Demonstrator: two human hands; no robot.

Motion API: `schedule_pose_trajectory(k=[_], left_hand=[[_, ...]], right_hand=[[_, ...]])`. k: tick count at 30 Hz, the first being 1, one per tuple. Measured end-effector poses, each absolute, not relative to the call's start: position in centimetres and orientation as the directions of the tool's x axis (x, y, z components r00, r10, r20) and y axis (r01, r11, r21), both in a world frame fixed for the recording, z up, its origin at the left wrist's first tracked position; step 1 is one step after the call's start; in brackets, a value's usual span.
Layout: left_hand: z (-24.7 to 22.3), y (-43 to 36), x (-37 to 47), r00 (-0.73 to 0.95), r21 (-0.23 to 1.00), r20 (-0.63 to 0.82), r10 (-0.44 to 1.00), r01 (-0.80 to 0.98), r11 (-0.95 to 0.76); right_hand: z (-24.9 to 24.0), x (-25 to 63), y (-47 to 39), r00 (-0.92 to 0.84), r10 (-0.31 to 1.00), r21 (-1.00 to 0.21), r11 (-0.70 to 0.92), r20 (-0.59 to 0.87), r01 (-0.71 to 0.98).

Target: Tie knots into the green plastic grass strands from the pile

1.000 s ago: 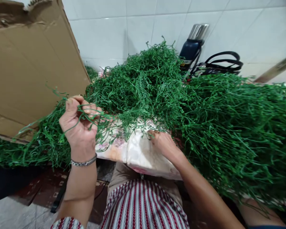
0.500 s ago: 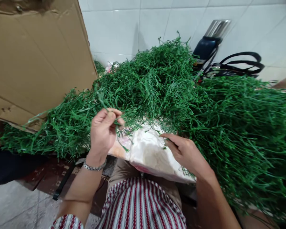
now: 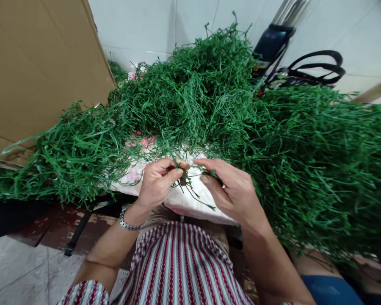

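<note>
My left hand [image 3: 160,180] is closed in a pinch on a thin green artificial stem [image 3: 195,195], whose forked ends hang below the fingertips. Close by on the right, my right hand [image 3: 231,188] has its fingers curled, with the index finger reaching toward the left fingertips. A bit of green stem shows between its thumb and fingers, partly hidden. Both hands are over a white, pink-patterned padded surface [image 3: 203,212] at my lap. Around it lies a big tangled heap of green artificial stems [image 3: 190,101], spreading to both sides.
A large cardboard box [image 3: 41,72] stands at the left. Against the white tiled wall [image 3: 133,25] lean a dark blue flask [image 3: 271,44] with a metal top and a bag with black straps [image 3: 320,67]. Blue clothing [image 3: 332,290] of another person shows at the lower right.
My left hand has moved right and down with its stem, and my right hand has come up beside it, so the fingertips nearly meet. The view has shifted slightly.
</note>
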State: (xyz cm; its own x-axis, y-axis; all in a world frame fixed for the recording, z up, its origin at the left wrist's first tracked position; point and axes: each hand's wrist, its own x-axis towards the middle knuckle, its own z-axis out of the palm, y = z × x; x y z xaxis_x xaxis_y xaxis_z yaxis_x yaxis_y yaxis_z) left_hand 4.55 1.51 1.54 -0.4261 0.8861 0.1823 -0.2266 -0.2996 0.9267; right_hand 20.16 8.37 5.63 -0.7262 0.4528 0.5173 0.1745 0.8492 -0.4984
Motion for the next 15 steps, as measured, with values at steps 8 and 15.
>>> schedule_pose_trajectory(k=[8,15], left_hand=[[0.9,1.6,5.5,-0.446,0.957,0.192,0.874,-0.111,-0.267],[0.8,1.2,6.0,-0.431,0.97,0.236,0.871,0.051,-0.238]], right_hand=[[2.0,19.2,8.1,-0.753,0.47,-0.59,0.796,0.46,0.136],[0.5,19.5,7.2,-0.649,0.553,-0.564,0.795,0.523,0.222]])
